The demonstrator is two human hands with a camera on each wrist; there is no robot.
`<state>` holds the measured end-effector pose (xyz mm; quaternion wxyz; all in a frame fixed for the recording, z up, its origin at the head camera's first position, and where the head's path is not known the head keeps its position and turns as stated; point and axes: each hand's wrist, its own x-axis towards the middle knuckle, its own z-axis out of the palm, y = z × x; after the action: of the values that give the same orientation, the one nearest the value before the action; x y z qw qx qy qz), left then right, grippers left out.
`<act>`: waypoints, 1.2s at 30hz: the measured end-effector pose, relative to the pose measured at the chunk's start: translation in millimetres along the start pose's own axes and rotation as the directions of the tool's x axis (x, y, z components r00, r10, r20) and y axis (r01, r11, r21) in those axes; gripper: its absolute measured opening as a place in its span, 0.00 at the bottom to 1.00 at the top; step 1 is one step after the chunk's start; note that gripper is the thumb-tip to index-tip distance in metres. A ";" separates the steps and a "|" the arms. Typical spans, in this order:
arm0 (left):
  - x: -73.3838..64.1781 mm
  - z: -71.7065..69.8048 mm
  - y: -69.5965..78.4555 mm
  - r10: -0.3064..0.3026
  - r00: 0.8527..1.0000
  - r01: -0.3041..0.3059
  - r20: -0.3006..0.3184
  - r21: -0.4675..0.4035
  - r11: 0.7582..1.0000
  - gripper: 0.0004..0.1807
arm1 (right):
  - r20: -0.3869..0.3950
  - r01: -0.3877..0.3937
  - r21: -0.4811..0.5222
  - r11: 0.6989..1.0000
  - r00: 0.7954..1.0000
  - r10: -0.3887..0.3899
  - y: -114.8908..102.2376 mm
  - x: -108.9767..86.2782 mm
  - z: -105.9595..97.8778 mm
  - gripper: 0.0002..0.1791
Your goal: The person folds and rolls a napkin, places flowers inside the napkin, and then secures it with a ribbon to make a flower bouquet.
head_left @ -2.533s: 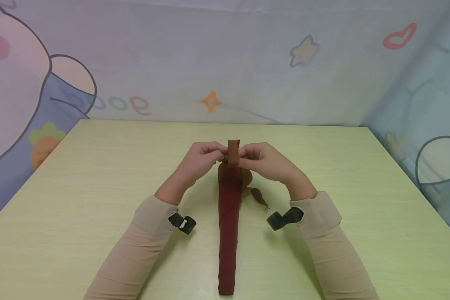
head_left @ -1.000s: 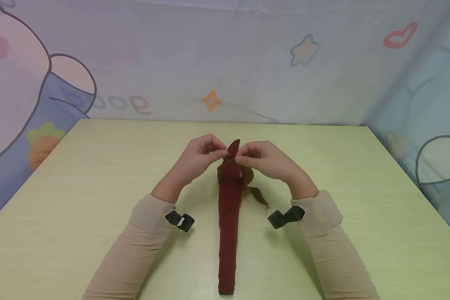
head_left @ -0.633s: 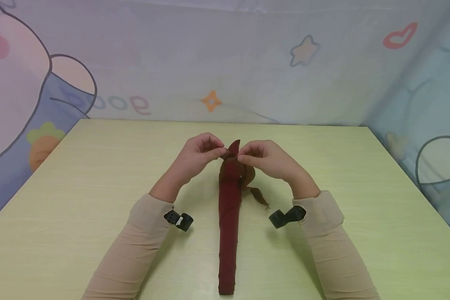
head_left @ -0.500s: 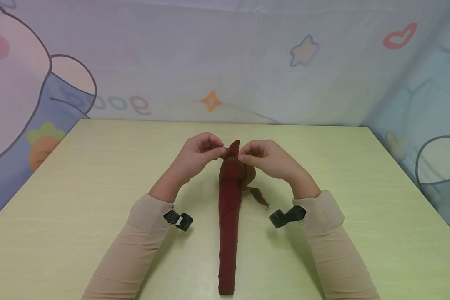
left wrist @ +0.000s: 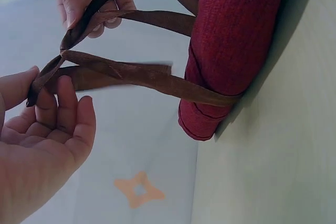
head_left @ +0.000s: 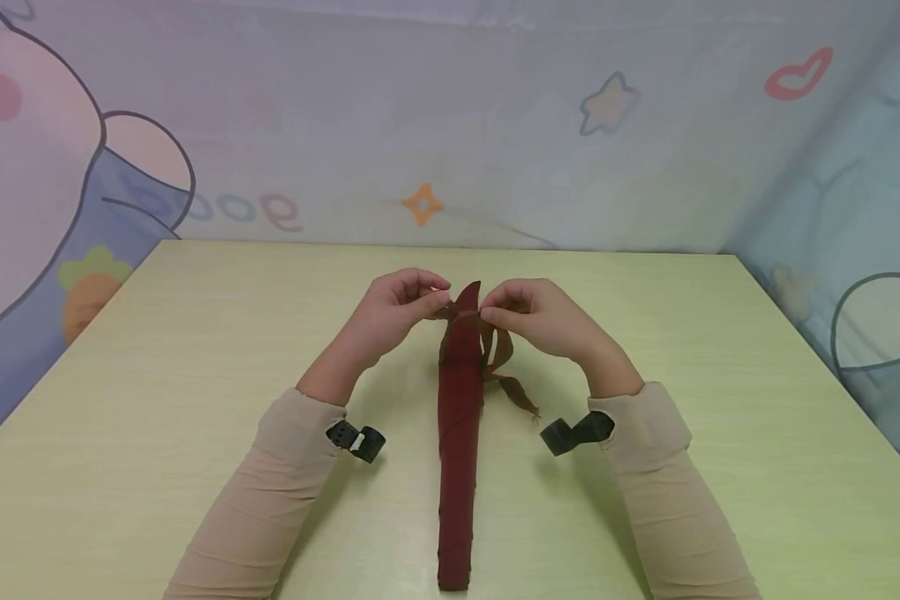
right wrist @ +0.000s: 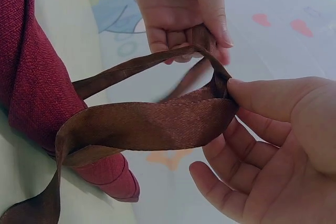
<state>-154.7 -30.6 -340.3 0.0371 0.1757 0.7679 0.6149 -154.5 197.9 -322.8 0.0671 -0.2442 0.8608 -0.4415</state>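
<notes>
A long, dark red rolled-up cloth (head_left: 457, 467) lies lengthwise on the table, its narrow tip pointing away from me. Brown ribbon (right wrist: 147, 124) goes around it near the far end and rises in loops, crossing at a small twist between my hands. My left hand (head_left: 393, 317) pinches one part of the ribbon between thumb and fingertips, left of the roll. On the other side, my right hand (head_left: 543, 321) pinches a looped part the same way, other fingers loosely bent. A loose ribbon tail (head_left: 520, 396) with a frayed end trails on the table at the right.
The pale wood-grain table (head_left: 157, 400) ends at a printed cloth backdrop (head_left: 495, 125) behind it. Black wrist cameras (head_left: 356, 440) sit at both beige cuffs.
An upright brown strip of ribbon in front of the roll's tip is gone from there. My hands have spread slightly apart, drawing the ribbon sideways, with loops opening at the right. The roll stays put.
</notes>
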 end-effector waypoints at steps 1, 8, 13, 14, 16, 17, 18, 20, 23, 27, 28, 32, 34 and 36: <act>-0.2 -0.3 0.4 -0.006 1.000 0.006 0.000 0.011 1.000 0.13 | -0.002 0.000 -0.004 1.000 1.000 0.000 0.1 0.0 -0.1 0.08; -2.2 -2.3 2.9 -0.007 1.000 0.007 -0.021 0.039 0.999 0.11 | -0.012 -0.006 -0.011 1.000 1.000 0.006 -0.3 -0.3 -1.7 0.08; -1.1 -5.3 2.2 -0.005 0.999 0.006 -0.044 0.020 1.000 0.10 | -0.018 -0.014 -0.010 1.000 1.000 0.013 -0.7 -1.3 -4.1 0.08; -0.9 -6.0 2.2 -0.004 0.999 0.005 -0.046 0.018 1.000 0.11 | -0.017 -0.013 -0.008 1.000 1.000 0.013 -0.9 -1.4 -4.4 0.08; -0.2 -7.1 1.7 -0.001 0.999 0.002 -0.050 0.015 1.000 0.11 | -0.015 -0.012 -0.012 1.000 1.000 0.011 -0.9 -1.5 -4.9 0.08; 0.0 -7.8 1.6 0.000 0.999 0.001 -0.051 0.014 1.000 0.11 | -0.013 -0.012 -0.014 1.000 1.000 0.011 -0.6 -1.4 -5.0 0.08; 0.2 -8.5 1.4 0.001 0.999 0.000 -0.052 0.017 1.000 0.12 | -0.011 -0.012 -0.015 1.000 1.000 0.012 -0.3 -1.2 -5.1 0.08; 0.3 -9.8 1.5 -0.001 0.998 0.002 -0.058 0.011 1.000 0.11 | -0.008 -0.014 -0.017 1.000 1.000 0.014 0.7 -0.9 -5.3 0.08; 0.0 -12.4 2.5 -0.008 0.998 0.009 -0.068 0.008 1.000 0.11 | -0.002 -0.019 -0.009 1.000 1.000 0.019 2.2 -0.5 -6.1 0.08; -0.5 -17.4 4.1 -0.019 0.997 0.023 -0.080 0.045 0.999 0.11 | 0.002 -0.021 0.013 1.000 1.000 0.021 3.2 -0.7 -7.9 0.08; -0.7 -18.8 4.4 -0.023 0.996 0.027 -0.082 0.058 0.998 0.11 | 0.002 -0.022 0.019 1.000 1.000 0.021 3.1 -0.8 -8.3 0.08; -1.0 -24.8 5.5 -0.038 0.995 0.048 -0.087 0.115 0.992 0.11 | 0.014 -0.029 0.033 0.999 1.000 0.028 2.5 -1.9 -10.5 0.08; -1.5 -27.6 5.9 -0.054 0.994 0.067 -0.090 0.146 0.987 0.11 | 0.021 -0.029 0.027 0.999 0.999 0.029 2.6 -2.5 -11.8 0.08; -2.1 -30.0 6.8 -0.085 0.991 0.102 -0.100 0.183 0.978 0.10 | 0.029 -0.029 0.022 0.999 0.999 0.029 3.2 -3.1 -13.1 0.08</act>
<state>-159.4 -57.9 -326.9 0.0139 0.1135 0.8308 0.5447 -157.3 210.5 -317.8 0.0883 -0.2372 0.8583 -0.4464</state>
